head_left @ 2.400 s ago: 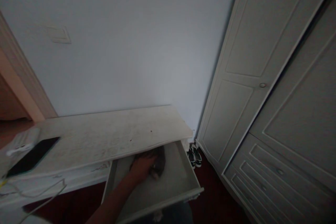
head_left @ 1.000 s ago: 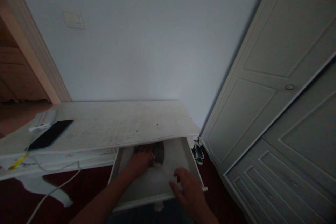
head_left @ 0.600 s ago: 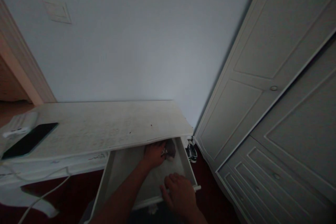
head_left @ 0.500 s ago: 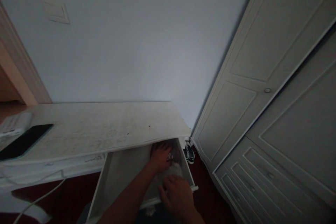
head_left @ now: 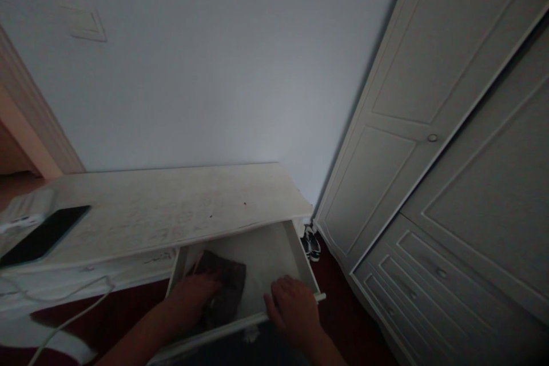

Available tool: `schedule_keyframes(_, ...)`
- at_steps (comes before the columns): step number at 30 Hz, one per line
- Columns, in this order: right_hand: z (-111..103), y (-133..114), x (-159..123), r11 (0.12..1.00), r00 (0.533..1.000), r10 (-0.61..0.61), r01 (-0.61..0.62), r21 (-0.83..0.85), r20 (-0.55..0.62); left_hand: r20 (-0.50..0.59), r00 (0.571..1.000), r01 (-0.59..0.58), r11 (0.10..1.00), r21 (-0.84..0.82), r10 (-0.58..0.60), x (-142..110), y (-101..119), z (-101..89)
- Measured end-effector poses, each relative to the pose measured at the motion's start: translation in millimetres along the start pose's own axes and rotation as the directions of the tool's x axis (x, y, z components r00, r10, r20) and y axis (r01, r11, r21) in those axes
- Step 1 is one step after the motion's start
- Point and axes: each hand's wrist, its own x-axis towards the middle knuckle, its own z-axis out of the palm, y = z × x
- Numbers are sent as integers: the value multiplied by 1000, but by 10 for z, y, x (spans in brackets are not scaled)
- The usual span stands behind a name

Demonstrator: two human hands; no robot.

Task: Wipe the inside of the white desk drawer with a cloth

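Note:
A pulled-out drawer [head_left: 272,249] of the white dresser is in front of me. In its left part lies a dark, flat piece of folded cloth [head_left: 234,277]; its exact kind is too dim to make out. My left hand [head_left: 195,294] is on the cloth's left side with the fingers over it, the thumb hidden. My right hand [head_left: 295,303] is at the right part of the drawer's front board, fingers curled over its top edge.
On the worn dresser top [head_left: 180,194] lie a black tablet [head_left: 47,234] and a white box-like object [head_left: 28,209]. A pale cable [head_left: 71,320] hangs at left. Dark shoes [head_left: 311,245] stand between the dresser and a white wardrobe [head_left: 386,183].
My left hand has moved from the drawer's right back corner to its left side, and the dark cloth now lies there too. My right hand stays near the front edge.

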Motion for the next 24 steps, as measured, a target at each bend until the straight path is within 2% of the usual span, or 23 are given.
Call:
schedule_keyframes(3,28,7,7,1000,1000,-1,1,6,3,-23,983,181,963,198,-180,-62,-123,30)
schedule_keyframes(6,52,21,10,1000,1000,-7,7,18,-15,-114,965,260,923,283,-236,141,-90,-27)
schedule_keyframes(8,58,23,7,1000,1000,-7,8,24,-23,-163,974,195,947,256,-157,376,-35,-101)
schedule_keyframes(11,67,19,0,1000,1000,-4,4,21,-22,-195,981,41,991,126,-16,769,123,-168)
schedule_keyframes(14,96,24,-7,1000,999,-11,12,23,-45,-185,979,-72,995,67,83,1093,427,-88)
schedule_keyframes(16,116,32,-11,999,998,-13,16,33,-66,-124,968,-213,975,60,219,1222,648,26)
schedule_keyframes(18,130,37,-14,999,997,-7,10,43,-83,-57,942,-329,943,54,332,1263,793,125)
schedule_keyframes(20,141,37,-20,999,995,-6,10,49,-99,-15,932,-362,931,54,363,1209,815,160)
schedule_keyframes(24,216,39,-40,999,989,-7,13,40,-148,-40,973,-223,971,87,227,861,576,50)
